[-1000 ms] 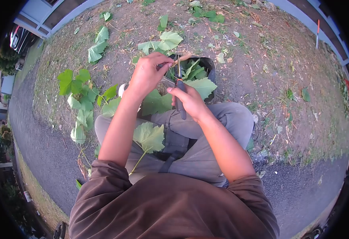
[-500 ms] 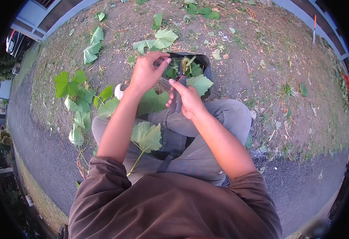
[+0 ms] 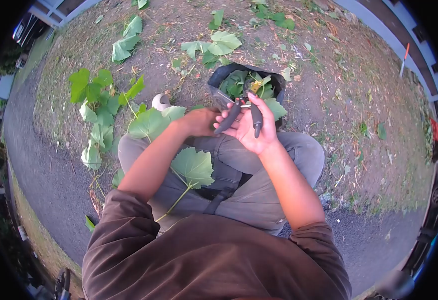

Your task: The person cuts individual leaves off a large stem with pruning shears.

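Observation:
My right hand (image 3: 260,137), palm up, holds dark-handled pruning shears (image 3: 230,119) with the handles spread apart. The shears are over the near side of a black bag (image 3: 221,76), which has cut green leaves (image 3: 236,82) inside. Just left of the shears is my left hand (image 3: 199,122), back upward; its fingertips are hidden, so I cannot see whether they hold anything. A large lobed leaf (image 3: 150,124) lies beside my left wrist. Across my lap rests another leaf (image 3: 193,166) on a long stem.
A leafy vine (image 3: 101,117) trails over the ground at the left. Loose leaves (image 3: 224,43) lie beyond the bag on bare soil with dry bits. Dark asphalt (image 3: 41,165) borders the soil. An orange-topped stake (image 3: 404,59) stands at the far right.
My left hand has come down from beside the bag's opening toward my lap. My right hand has turned palm up, and the shears' handles have spread. The view has shifted a little.

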`<state>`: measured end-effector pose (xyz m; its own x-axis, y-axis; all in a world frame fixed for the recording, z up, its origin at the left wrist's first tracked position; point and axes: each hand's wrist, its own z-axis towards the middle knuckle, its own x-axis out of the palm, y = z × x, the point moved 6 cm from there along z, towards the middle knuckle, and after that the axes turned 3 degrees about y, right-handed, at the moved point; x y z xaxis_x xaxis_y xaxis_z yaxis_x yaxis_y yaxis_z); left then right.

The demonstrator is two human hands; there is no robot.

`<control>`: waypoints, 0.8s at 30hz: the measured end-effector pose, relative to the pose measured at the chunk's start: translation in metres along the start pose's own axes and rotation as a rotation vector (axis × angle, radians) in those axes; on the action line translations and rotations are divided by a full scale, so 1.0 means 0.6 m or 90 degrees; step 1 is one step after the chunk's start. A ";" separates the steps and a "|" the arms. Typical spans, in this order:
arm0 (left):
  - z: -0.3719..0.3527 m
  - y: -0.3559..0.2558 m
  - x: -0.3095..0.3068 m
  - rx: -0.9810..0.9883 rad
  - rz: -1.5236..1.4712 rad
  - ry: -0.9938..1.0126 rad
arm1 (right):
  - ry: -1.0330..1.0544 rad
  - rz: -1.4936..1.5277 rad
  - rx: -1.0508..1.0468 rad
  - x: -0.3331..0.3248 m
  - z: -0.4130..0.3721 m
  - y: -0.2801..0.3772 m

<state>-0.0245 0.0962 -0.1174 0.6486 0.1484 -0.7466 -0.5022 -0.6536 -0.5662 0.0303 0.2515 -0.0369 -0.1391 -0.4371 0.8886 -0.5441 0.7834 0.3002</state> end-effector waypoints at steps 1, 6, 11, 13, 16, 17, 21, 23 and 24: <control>0.015 0.001 0.016 0.025 0.065 0.049 | 0.002 -0.008 0.007 -0.019 0.011 -0.002; 0.024 0.017 0.049 0.013 -0.018 0.051 | -0.076 -0.084 -0.023 -0.080 0.026 0.007; 0.033 0.074 0.075 -0.041 0.134 -0.006 | -0.061 -0.029 -0.009 -0.001 0.004 -0.005; 0.031 0.079 0.069 -0.058 0.151 0.004 | -0.057 -0.075 -0.013 -0.039 0.014 0.001; 0.024 0.050 0.046 -0.037 0.102 0.051 | -0.040 -0.172 0.004 -0.091 0.032 0.010; 0.022 0.041 0.038 -0.053 0.060 0.039 | -0.041 -0.174 0.003 -0.098 0.031 0.009; 0.006 -0.008 0.026 -0.006 -0.012 0.076 | -0.073 -0.137 0.004 -0.042 0.012 0.000; 0.020 0.028 0.052 -0.008 0.003 0.057 | -0.036 -0.147 0.039 -0.039 0.015 -0.007; 0.022 0.034 0.051 -0.008 0.018 0.040 | -0.036 -0.147 0.039 -0.038 0.014 -0.009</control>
<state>-0.0224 0.0969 -0.1564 0.6690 0.0830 -0.7386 -0.5136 -0.6667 -0.5401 0.0295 0.2535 -0.0616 -0.0499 -0.6268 0.7776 -0.6163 0.6320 0.4698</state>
